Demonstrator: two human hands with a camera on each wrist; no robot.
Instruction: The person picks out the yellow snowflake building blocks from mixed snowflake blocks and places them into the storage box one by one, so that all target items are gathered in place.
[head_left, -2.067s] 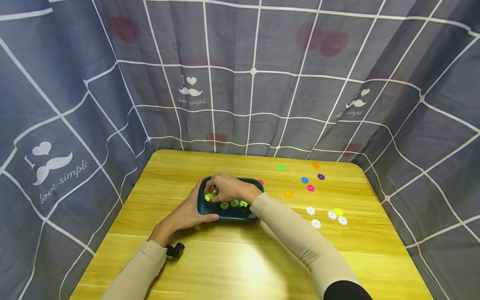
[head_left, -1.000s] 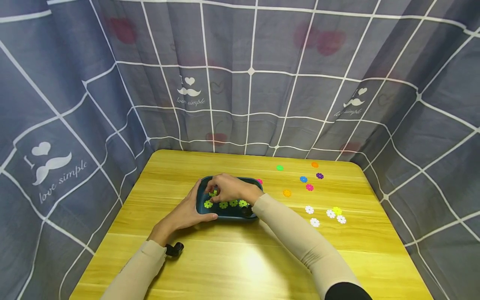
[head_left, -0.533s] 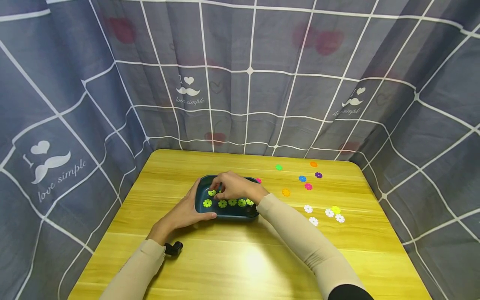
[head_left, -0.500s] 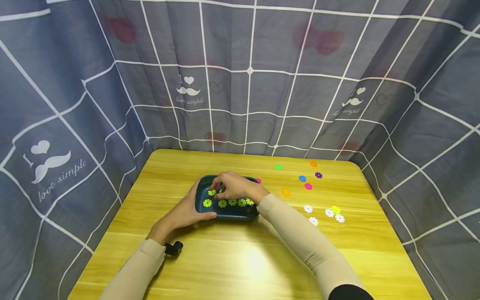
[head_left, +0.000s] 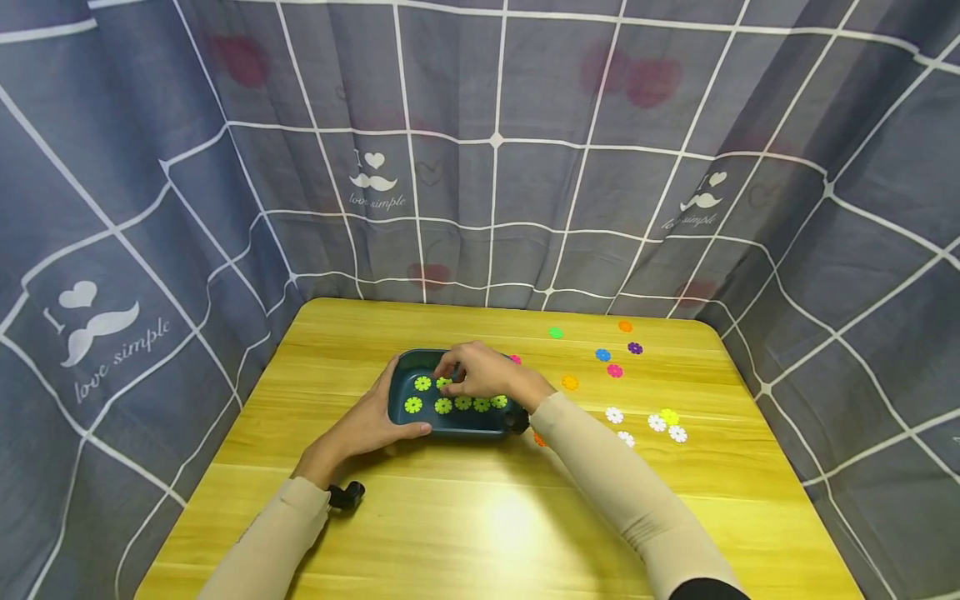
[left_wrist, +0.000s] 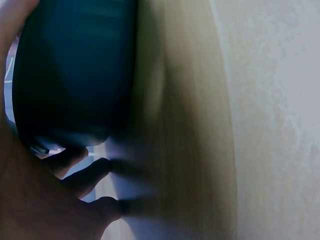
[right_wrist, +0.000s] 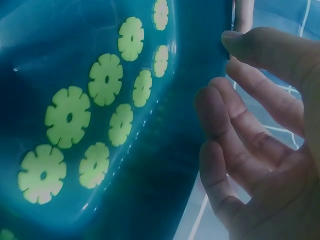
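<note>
A dark teal tray (head_left: 465,433) lies on the table, holding several yellow-green slotted flower-shaped discs (head_left: 413,405) in two rough rows. My left hand (head_left: 367,427) grips the tray's left end, its thumb along the near side. In the left wrist view, the left hand's fingers (left_wrist: 90,180) bend round the end of the tray (left_wrist: 80,65). My right hand (head_left: 480,371) hovers over the tray's far side, partly covering a disc. From the right wrist view, the right hand (right_wrist: 260,135) has loosely bent fingers and nothing between them, beside the discs (right_wrist: 56,117).
Loose discs lie on the table right of the tray: white (head_left: 614,415), yellow (head_left: 669,416), blue (head_left: 603,355), pink (head_left: 615,371), purple (head_left: 635,348), green (head_left: 556,332) and orange (head_left: 570,382). Another orange disc (head_left: 540,439) sits by the right sleeve. A grid-patterned curtain (head_left: 495,208) encloses the table.
My right hand has shifted rightward above the tray, bringing more yellow-green discs into view at the left. An orange disc near the right wrist now shows. My left hand keeps its grip.
</note>
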